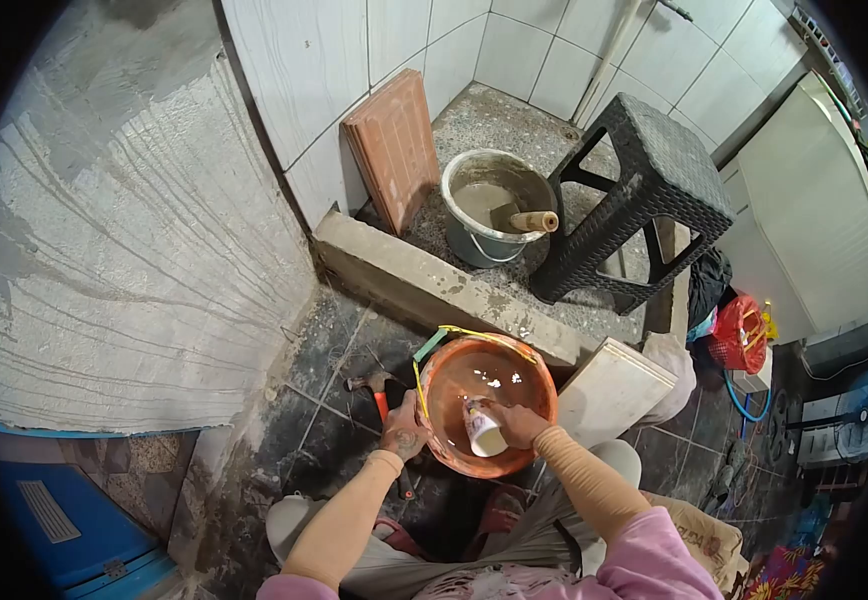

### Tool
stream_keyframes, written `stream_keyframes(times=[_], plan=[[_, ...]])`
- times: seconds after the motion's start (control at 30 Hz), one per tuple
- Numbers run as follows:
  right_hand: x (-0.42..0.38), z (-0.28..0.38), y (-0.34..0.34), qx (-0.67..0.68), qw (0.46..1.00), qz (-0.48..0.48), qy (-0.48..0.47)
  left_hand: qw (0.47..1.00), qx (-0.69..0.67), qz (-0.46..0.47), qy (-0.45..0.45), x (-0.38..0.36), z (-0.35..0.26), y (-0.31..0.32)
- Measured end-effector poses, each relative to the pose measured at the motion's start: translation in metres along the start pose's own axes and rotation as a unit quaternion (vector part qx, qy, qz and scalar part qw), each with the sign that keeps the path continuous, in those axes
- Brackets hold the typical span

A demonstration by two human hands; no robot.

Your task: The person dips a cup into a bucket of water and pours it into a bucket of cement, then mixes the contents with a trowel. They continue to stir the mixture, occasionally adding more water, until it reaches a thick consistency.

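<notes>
An orange plastic basin [459, 375] with water in it sits on the dark floor between my knees. My left hand [404, 430] grips its near left rim. My right hand [516, 420] holds a small white cup [484, 432] tipped inside the basin, close to the near rim. A yellow strap or handle [474, 334] runs along the basin's far edge.
A hammer [372, 385] lies left of the basin. Beyond a concrete curb [424, 285] stand a grey bucket of mortar with a wooden handle [499, 205], a black woven stool [644, 190] and a leaning red tile [394, 150]. A white tile [614, 390] leans at right. Mortar-scratched wall at left.
</notes>
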State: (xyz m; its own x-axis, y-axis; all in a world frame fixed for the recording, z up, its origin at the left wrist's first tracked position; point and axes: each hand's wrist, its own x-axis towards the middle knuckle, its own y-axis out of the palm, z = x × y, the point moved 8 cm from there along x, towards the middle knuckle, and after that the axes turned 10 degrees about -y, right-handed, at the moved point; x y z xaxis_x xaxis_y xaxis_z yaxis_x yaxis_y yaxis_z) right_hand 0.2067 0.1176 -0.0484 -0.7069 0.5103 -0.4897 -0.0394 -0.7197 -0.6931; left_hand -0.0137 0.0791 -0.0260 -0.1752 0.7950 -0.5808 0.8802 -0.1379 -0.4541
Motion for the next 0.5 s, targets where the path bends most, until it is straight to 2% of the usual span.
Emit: stream_keyframes(times=[0.13,0.23,0.37,0.5], plan=[[-0.012,0.007,-0.023,-0.037,0.995,-0.068,0.054,1.0,0.005,0.001,0.008,0.0,0.001,-0.001],[-0.03,0.022,-0.051,-0.002,0.991,-0.114,0.063,0.999,-0.026,0.025,-0.005,-0.001,-0.001,-0.002],[-0.046,0.025,-0.073,0.043,0.976,-0.213,0.003,1.0,-0.012,0.02,0.013,0.002,0.002,0.0],[-0.054,0.043,-0.127,0.073,0.958,-0.276,-0.034,1.0,-0.011,0.009,0.015,0.004,0.003,-0.001]])
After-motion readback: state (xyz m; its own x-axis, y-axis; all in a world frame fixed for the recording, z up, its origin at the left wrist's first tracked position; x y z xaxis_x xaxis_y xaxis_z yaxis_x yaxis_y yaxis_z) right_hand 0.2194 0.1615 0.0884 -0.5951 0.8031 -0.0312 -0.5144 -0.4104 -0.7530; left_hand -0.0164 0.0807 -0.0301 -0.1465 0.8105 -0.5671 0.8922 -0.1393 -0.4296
